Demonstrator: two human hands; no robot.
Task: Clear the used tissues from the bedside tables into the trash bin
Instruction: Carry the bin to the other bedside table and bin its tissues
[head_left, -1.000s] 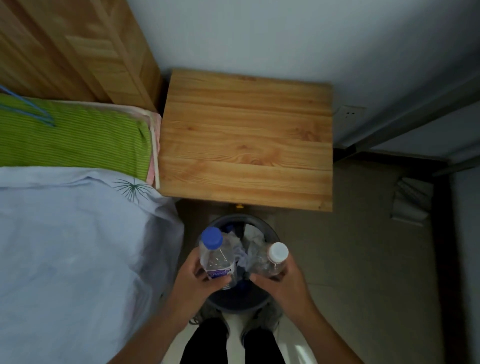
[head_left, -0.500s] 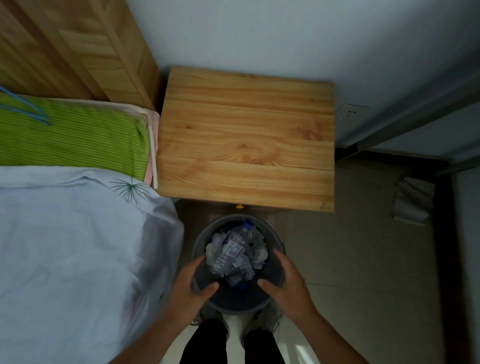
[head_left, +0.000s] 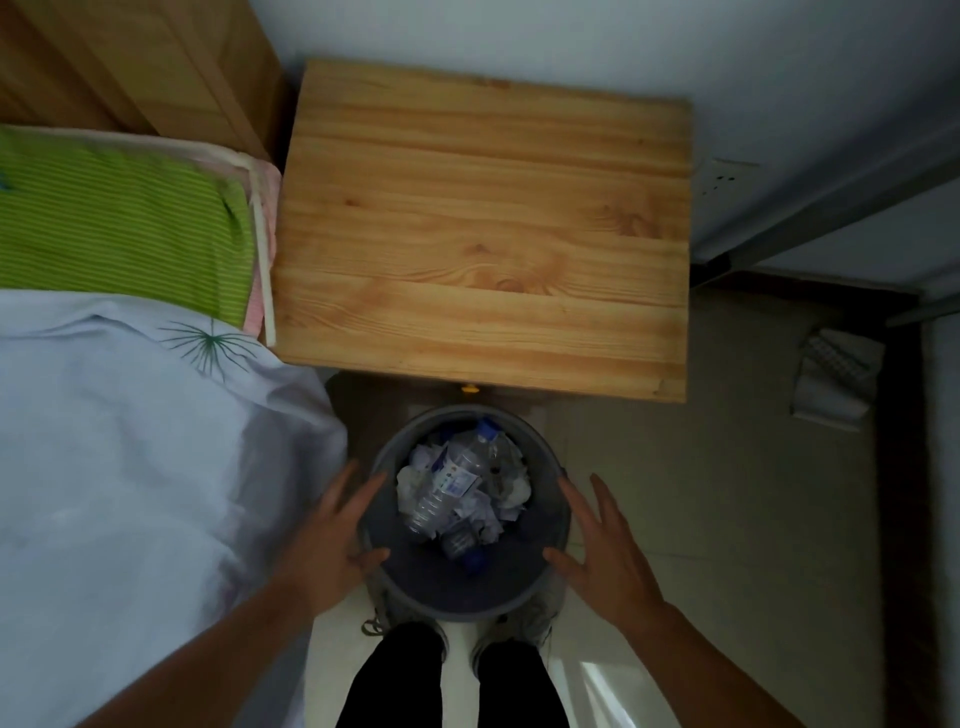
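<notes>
A round grey trash bin (head_left: 441, 587) stands on the floor in front of the wooden bedside table (head_left: 483, 228), whose top is bare. Inside the bin lie crumpled white tissues (head_left: 511, 491) and two clear plastic bottles, one with a blue cap (head_left: 452, 475) and a smaller one (head_left: 460, 543). My left hand (head_left: 332, 540) hovers at the bin's left side with fingers spread, holding nothing. My right hand (head_left: 605, 551) is at the bin's right side, fingers also spread and empty.
A bed with a white cover (head_left: 130, 467) and a green striped pillow (head_left: 114, 223) lies on the left. A wooden headboard (head_left: 135, 62) is at the back left. A folded cloth (head_left: 836, 374) lies on the tiled floor at the right. My legs (head_left: 452, 680) stand just behind the bin.
One second ago each hand held a bottle over the bin. Both bottles have dropped in, and my hands have opened and spread apart to the bin's sides.
</notes>
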